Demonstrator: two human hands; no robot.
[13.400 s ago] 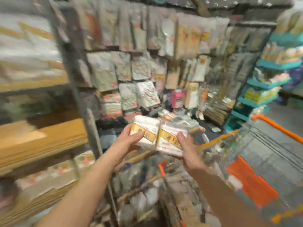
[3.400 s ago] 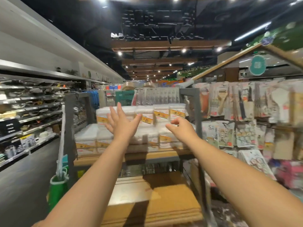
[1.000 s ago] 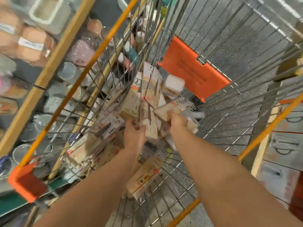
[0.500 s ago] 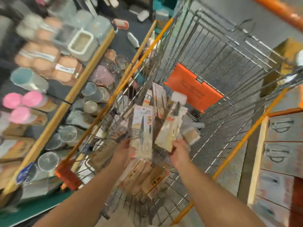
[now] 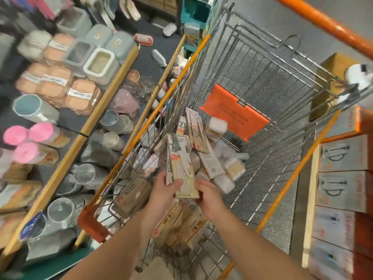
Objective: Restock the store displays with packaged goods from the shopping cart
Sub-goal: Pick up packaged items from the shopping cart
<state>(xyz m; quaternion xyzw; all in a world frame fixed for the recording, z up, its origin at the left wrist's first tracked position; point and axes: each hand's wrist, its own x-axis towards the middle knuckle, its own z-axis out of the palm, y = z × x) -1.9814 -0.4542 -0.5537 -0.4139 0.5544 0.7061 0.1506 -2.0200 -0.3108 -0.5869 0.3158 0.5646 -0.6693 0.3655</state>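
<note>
— What is shown in the head view, over the shopping cart point(image 5: 268, 81)?

— Two bare forearms are seen reaching down into the wire basket. A small stack of flat carded packages point(image 5: 180, 168) is held above the cart's contents, tilted with the top ends pointing away from the person.

— How is the stack gripped?

— By the left hand point(image 5: 164, 194) the lower left edge is pinched, the thumb laid across the front card and the fingers curled behind. The right hand point(image 5: 209, 199) is placed at the lower right corner of the same stack; its fingers are curled against the edge, though how firmly it is clasped cannot be told.

— And the rest of the goods?

— More carded packages point(image 5: 196, 136) are seen leaning upright just beyond the held stack, toward the cart's left wall. Small white boxes with yellow bands point(image 5: 216, 128) are lying near them, and a clear box of cotton swabs point(image 5: 234, 168) is lying just right of the held cards. Further flat packs point(image 5: 181, 223) are lying on the basket floor under the wrists. An orange flap point(image 5: 234, 116) is seen on the far wire wall.

— What is beside the cart?

— On the left, a wood-edged shelf point(image 5: 96, 112) is stocked with lidded containers point(image 5: 99, 65), peach-coloured boxes point(image 5: 80, 96), pink-capped jars point(image 5: 30, 142) and clear glasses point(image 5: 60, 209); much of it is blurred. On the right, grey printed cartons point(image 5: 341, 170) are stacked.
</note>
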